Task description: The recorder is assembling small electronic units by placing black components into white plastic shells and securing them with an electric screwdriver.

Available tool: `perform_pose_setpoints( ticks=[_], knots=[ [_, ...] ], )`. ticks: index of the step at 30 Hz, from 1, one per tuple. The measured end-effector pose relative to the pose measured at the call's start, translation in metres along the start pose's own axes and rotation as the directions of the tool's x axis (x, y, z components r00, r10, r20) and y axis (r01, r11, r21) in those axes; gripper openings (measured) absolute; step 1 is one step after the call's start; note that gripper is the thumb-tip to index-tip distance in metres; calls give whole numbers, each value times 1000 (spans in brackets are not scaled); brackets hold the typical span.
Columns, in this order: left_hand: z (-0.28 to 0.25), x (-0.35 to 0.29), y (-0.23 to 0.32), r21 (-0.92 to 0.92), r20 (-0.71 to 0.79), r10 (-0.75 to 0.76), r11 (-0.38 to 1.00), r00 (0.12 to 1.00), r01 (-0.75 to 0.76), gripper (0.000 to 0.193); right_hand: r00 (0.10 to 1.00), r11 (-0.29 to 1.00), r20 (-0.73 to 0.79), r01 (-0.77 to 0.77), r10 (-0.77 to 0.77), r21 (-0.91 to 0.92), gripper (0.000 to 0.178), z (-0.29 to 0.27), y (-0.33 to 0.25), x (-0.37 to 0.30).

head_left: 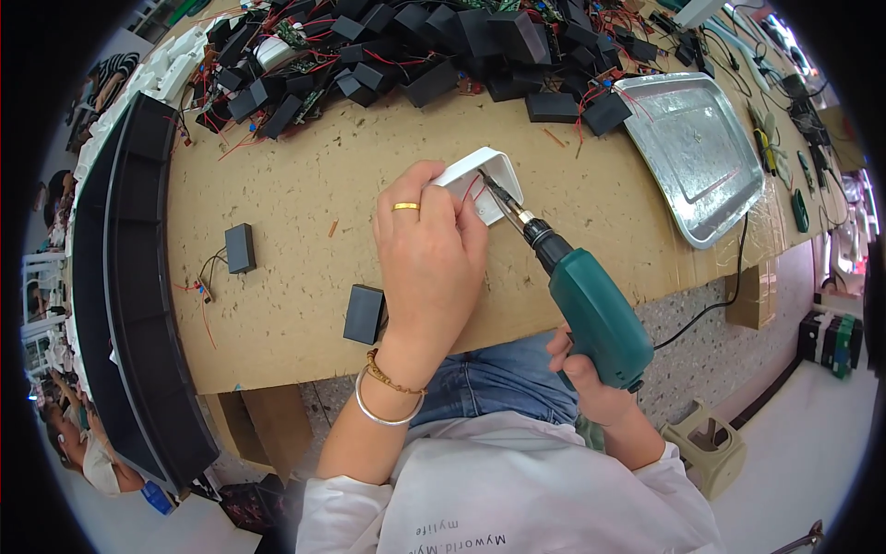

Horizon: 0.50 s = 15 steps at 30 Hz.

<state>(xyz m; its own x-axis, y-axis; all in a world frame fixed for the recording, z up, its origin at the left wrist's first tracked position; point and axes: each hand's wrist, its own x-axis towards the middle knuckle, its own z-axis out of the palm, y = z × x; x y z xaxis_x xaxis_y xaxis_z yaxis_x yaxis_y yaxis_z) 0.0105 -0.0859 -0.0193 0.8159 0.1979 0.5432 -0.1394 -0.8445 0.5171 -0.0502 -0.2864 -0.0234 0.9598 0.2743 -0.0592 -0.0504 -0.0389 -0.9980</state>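
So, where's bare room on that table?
Bare tabletop lies between the white case and metal tray, and, bar a scrap, between the left hand and the loose box near the bin. Piled black boxes crowd the far side.

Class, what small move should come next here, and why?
Probably the right hand should ease the green power driver slightly off the red wire: its bit reaches into the white casing that the left hand holds, and the wire runs close by.
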Motion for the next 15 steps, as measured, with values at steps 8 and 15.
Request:
perform_pose_setpoints(
  ticks=[8, 15],
  knots=[
    [0, 2, 1, 2, 13, -11, 1000, 1000, 11, 12, 999, 999, -9, 37, -37, -6, 48, -2, 1, 0],
    [1, 1, 1, 16, 5, -11, 1000, 1000, 11, 12, 1000, 1000, -11, 21, -21, 4, 49, 0, -3, 1]
  ],
)
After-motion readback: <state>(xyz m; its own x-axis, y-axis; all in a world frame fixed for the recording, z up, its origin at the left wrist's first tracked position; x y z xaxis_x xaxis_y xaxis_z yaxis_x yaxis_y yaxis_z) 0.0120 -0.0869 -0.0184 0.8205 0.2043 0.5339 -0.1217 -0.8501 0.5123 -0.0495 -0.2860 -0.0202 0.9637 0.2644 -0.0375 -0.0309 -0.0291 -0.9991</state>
